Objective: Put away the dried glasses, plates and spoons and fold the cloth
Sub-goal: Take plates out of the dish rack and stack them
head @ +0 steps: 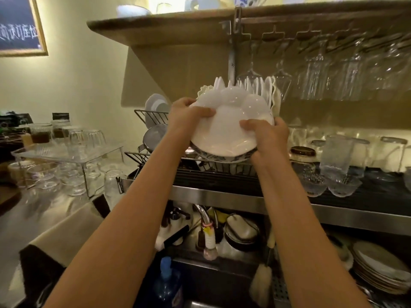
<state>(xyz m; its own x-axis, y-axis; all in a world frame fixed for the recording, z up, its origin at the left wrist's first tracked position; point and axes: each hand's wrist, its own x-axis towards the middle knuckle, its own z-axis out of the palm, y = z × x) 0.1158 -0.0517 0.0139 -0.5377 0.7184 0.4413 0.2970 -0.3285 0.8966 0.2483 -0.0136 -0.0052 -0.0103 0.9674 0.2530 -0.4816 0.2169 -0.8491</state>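
Warm yellow light is brightest above the shelf [155,30]; its underside and the lower corners are dim. The white plates [224,130] show soft glare. Wide-angle distortion bends the edges, and the hanging glasses [333,74] at right are blurred.

The only writing in view is on a dark framed board [20,25] hanging on the wall [84,70] at the far left. A line of pale, chalk-like strokes runs across its lower part. They look like Chinese characters, possibly reversed, but they are too blurred to read. The blue bottle [165,285] at the near edge shows no label that can be made out.
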